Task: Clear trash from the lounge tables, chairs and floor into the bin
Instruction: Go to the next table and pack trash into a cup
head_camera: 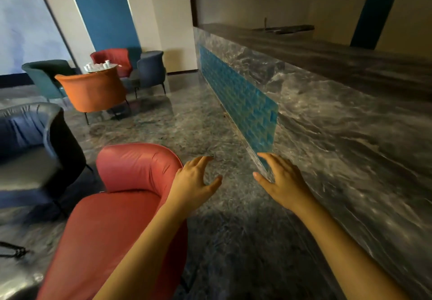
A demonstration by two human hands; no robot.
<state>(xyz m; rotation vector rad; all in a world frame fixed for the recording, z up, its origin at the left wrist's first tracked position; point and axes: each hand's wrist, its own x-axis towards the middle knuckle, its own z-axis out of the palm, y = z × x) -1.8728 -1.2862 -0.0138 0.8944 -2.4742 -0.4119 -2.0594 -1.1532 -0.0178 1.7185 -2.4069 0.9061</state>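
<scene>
The left grip (194, 180) and right grip (280, 180), fingers apart and holding nothing, hover over the marble floor (210, 124) beside a red chair (131, 182), well apart from small white items (98, 66) on the far desk (114, 66) behind an orange chair (93, 91).

1. A red leather armchair (131, 182) stood closest, its back to the camera and its seat bare.
2. A dark blue armchair (35, 140) sat just left of it.
3. Farther off, an orange chair (93, 91), a green chair (44, 75), a second red chair (114, 58) and a grey-blue chair (150, 68) ringed a small round table (113, 67).
4. Small white items (97, 66), too distant to identify, crowded that tabletop.
5. The grey marbled floor (187, 124) was glossy.
</scene>
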